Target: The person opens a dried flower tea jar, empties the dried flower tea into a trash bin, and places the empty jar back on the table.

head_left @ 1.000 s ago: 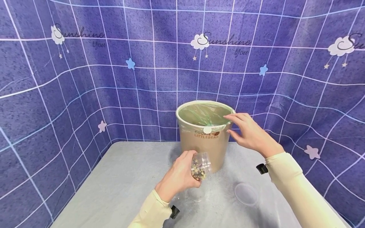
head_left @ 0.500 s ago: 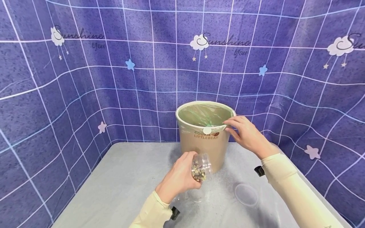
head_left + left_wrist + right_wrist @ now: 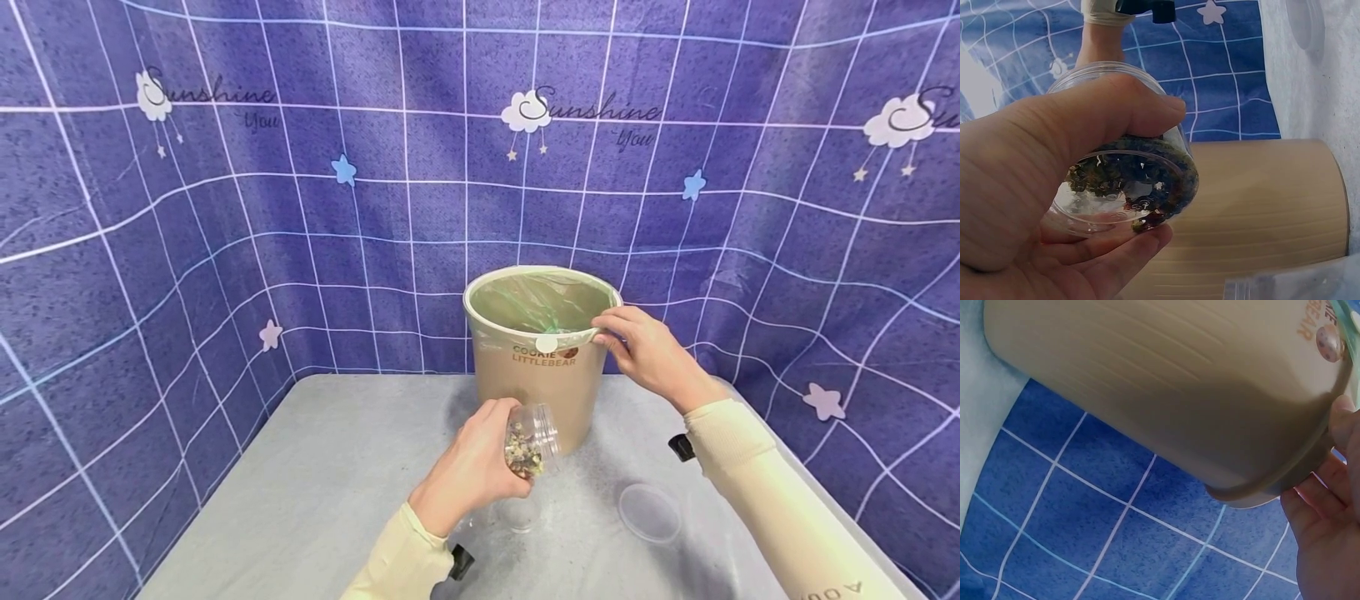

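Observation:
My left hand (image 3: pixel 472 454) grips a clear plastic jar (image 3: pixel 534 425), tilted with its mouth toward the right. Small dried flower-like bits (image 3: pixel 522 454) lie along its lower side. In the left wrist view the thumb crosses the jar wall, and the jar's clear base (image 3: pixel 1094 206) faces the camera. Behind the jar stands a beige trash bin (image 3: pixel 540 387), upright and lined with a thin greenish bag (image 3: pixel 555 300). My right hand (image 3: pixel 651 354) pinches the right front of the bin's rim, thumb outside. The right wrist view shows that thumb (image 3: pixel 1341 415) against the rim.
A clear round lid (image 3: pixel 649 512) lies on the grey table (image 3: pixel 337 467) at the right. Another clear plastic piece (image 3: pixel 519 514) sits below my left hand, partly hidden. A purple gridded curtain (image 3: pixel 405 208) hangs behind and along both sides.
My right hand has come down onto the bin's rim and now pinches it, after hovering with fingers apart there. My left hand and the jar have hardly moved.

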Demonstrator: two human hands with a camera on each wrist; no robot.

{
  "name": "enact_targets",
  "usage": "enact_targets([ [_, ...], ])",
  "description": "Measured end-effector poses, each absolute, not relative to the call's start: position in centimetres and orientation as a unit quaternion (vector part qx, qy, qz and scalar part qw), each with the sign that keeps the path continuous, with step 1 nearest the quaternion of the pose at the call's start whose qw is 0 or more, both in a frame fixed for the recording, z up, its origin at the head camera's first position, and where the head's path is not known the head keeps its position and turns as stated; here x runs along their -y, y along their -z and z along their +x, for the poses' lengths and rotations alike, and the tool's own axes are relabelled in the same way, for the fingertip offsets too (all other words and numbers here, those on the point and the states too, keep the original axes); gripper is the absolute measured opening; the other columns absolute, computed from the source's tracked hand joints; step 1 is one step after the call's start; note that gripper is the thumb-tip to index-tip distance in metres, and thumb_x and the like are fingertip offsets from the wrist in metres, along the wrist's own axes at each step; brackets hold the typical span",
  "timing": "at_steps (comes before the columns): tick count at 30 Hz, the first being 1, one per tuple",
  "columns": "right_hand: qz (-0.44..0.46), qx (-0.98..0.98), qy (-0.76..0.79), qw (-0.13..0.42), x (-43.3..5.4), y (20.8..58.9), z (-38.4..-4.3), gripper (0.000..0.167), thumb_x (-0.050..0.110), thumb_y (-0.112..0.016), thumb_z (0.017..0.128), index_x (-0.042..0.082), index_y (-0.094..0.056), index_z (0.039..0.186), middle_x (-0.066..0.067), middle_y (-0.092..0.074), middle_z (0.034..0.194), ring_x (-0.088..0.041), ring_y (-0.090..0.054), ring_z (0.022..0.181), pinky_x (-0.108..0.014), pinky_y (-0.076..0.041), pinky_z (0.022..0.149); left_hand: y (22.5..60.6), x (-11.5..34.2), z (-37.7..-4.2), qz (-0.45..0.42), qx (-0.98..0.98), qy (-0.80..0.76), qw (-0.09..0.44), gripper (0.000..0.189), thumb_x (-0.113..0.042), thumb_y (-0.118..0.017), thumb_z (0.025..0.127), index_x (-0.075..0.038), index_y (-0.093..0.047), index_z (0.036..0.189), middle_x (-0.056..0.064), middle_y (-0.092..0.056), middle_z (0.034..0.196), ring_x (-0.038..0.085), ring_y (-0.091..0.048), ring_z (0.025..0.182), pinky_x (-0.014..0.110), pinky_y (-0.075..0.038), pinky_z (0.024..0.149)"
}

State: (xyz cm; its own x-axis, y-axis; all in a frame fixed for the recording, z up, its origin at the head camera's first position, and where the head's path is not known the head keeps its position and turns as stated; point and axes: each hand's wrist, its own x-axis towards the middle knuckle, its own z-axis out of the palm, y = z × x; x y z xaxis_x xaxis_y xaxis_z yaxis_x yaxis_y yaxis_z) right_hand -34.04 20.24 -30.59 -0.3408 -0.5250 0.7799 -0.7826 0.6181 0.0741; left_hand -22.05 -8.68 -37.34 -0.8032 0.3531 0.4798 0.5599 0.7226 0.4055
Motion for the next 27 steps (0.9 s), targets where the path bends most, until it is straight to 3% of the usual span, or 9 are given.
enact_targets([
  [27,0.41,0.783,-0.184,0.429,-20.09,31.03,-34.29,0.014,0.002,-0.078,0.087,0.002,-0.073,0.101,-0.015,-0.071,0.102,-0.034,-0.066,0.102,-0.051,-0.054,0.092,36.41,8.57,-21.5,-0.264,0.9,0.276,0.212,0.087,-0.021,-0.093,0.053,-0.007,-0.056,0.13,0.006,-0.064,0.118,0.02,-0.063,0.102,0.038,-0.056,0.091],
])
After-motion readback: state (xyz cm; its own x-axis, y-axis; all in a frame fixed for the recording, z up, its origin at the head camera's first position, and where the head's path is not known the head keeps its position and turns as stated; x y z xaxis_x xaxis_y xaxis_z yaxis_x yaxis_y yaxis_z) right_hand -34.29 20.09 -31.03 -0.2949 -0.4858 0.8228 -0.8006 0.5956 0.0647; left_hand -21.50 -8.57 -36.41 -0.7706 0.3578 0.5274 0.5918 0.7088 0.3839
